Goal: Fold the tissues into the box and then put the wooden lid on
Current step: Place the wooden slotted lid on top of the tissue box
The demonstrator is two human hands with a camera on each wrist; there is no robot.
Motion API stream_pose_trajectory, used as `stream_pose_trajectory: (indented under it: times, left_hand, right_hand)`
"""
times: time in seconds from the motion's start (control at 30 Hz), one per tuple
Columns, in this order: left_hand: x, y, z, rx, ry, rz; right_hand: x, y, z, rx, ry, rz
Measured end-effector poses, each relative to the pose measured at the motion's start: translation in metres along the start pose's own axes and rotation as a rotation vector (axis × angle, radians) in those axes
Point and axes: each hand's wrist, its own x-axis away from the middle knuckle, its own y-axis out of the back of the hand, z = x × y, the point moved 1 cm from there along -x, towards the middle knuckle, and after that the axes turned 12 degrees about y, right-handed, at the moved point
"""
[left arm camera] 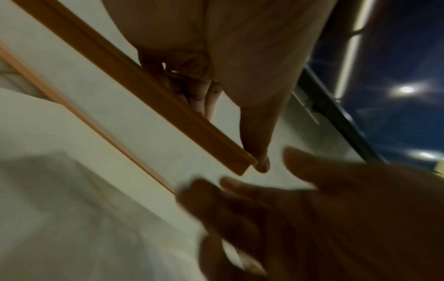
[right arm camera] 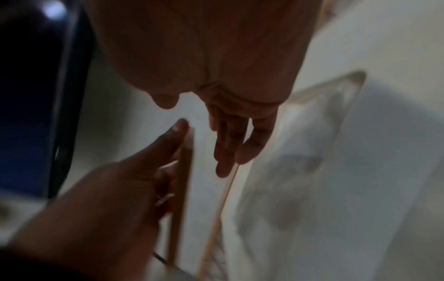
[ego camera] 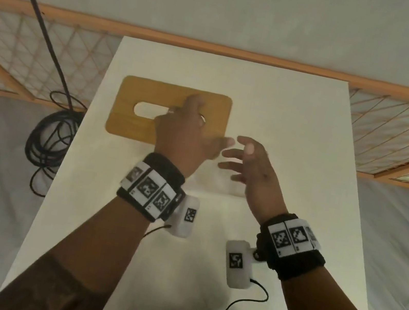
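Left hand [ego camera: 188,130] on the wooden lid [ego camera: 153,97], fingers over its top by the oval slot, thumb at the lid's right edge; the wrist view shows the lid tilted up, so gripped by its edge. Right hand [ego camera: 248,162] just right of the left, fingers spread and loose, holding nothing, not touching the lid. Clear box [right arm camera: 336,117] with white tissues [right arm camera: 324,180] beside the right hand, blurred. White table [ego camera: 286,114] beneath both. Black cable coil [ego camera: 49,139] left of the table.

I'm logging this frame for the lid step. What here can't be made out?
- Box and tissues: blurred in both wrist views, washed out behind the hands in the head view.
- Left hand fingertips on the wooden lid: blurred everywhere, grip unclear.
- Right hand: motion-blurred.
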Motion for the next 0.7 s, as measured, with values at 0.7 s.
stream_pose_trajectory:
  times: [0.7]
  left_hand:
    - [0.010,-0.038,0.099,0.112,0.282,-0.084]
  right_hand:
    - [-0.012,0.052,-0.050,0.423,-0.207,-0.097]
